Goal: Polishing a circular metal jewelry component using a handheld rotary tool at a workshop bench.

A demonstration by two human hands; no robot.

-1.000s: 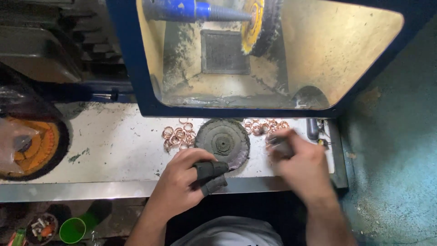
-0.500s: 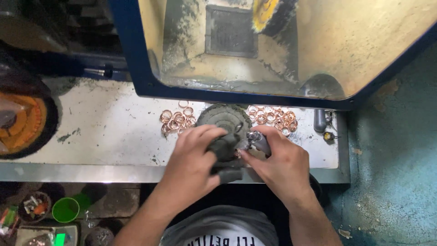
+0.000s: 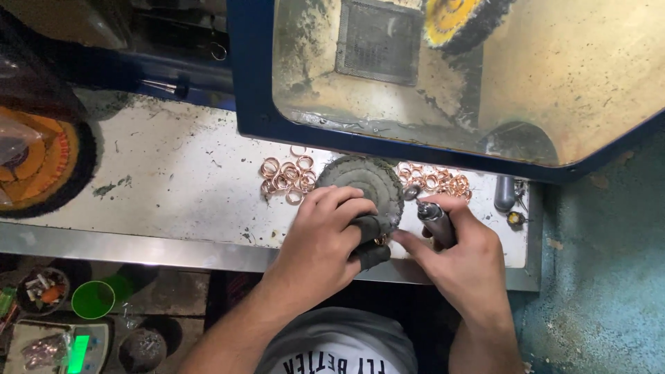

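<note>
My left hand (image 3: 325, 239) has dark finger guards on its fingertips and pinches a small copper-coloured ring (image 3: 381, 240) at the front edge of a round grey buffing wheel (image 3: 364, 183) lying flat on the bench. My right hand (image 3: 460, 256) grips a grey pen-like metal tool (image 3: 435, 220), its tip pointing away from me, and its forefinger reaches toward the ring. Loose copper rings lie in two heaps, one left of the wheel (image 3: 285, 176) and one right of it (image 3: 436, 181).
A blue-framed polishing cabinet (image 3: 256, 90) with a yellow brush wheel (image 3: 457, 21) stands behind the white, stained bench (image 3: 173, 187). An orange and black wheel (image 3: 41, 166) sits far left. A grey cylinder (image 3: 504, 194) lies far right. Below the bench are a green cup (image 3: 93, 299) and small tubs.
My hands came together at the front of the grey wheel. The right hand moved left with the tool, and the left hand now pinches a ring. The view shifted downward.
</note>
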